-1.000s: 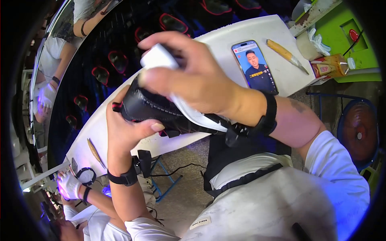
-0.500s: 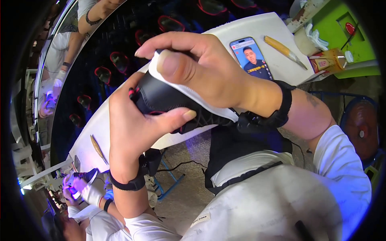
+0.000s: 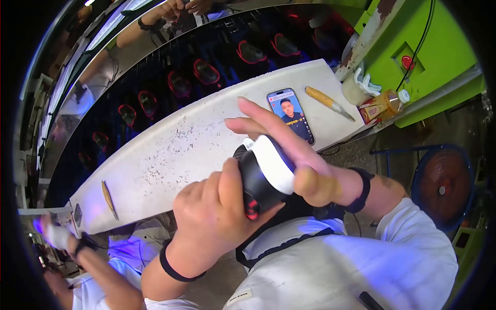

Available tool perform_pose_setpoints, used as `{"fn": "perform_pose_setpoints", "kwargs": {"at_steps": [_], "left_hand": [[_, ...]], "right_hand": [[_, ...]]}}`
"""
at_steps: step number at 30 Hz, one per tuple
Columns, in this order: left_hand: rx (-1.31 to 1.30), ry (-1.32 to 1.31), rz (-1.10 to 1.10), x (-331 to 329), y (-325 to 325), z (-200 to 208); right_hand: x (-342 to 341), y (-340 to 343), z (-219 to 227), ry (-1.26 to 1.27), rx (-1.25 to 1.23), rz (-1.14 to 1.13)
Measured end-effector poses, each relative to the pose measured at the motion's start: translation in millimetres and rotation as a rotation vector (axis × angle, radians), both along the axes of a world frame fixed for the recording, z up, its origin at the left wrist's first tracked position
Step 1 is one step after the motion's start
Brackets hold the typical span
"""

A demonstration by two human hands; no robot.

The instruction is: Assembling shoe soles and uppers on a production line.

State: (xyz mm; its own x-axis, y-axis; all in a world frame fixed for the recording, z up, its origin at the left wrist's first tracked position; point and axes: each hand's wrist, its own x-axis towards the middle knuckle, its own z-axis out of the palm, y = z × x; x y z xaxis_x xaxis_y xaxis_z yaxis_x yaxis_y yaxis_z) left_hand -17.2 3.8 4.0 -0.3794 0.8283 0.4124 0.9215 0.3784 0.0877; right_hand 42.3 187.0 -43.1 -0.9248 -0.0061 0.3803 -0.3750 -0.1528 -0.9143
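A black shoe (image 3: pixel 258 178) with a white sole edge and a red detail is held up in front of me, tilted. My left hand (image 3: pixel 209 206) wraps around its black upper, fingers closed on it. My right hand (image 3: pixel 294 147) lies alongside the sole, its fingers stretched out past the shoe. The right thumb is blurred near the white edge; whether it presses on the shoe is hard to see. Part of the shoe is hidden behind my hands.
A white curved ledge (image 3: pixel 206 139) carries dark scraps, a phone (image 3: pixel 293 116), a wooden-handled knife (image 3: pixel 330 103) and another wooden-handled tool (image 3: pixel 109 199). Beyond it, several red-edged shoes (image 3: pixel 205 72) sit in a dark area. A bottle (image 3: pixel 385 106) stands right; a co-worker's gloved hand (image 3: pixel 59 237) is left.
The shoe has moved lower and to the right, and has turned. My left hand has closed around its upper; the right fingers have stretched out from their grip. My view has shifted, showing more ledge.
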Motion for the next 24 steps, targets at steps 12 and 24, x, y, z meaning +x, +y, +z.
{"fn": "perform_pose_setpoints", "kwargs": {"at_steps": [12,24], "left_hand": [[0.067,0.270,0.012,40,-6,-40],[0.093,0.354,-0.091,20,-3,-34]], "right_hand": [[24,5,-21,0.262,0.050,-0.175],[8,12,-12,0.341,0.157,0.029]]}}
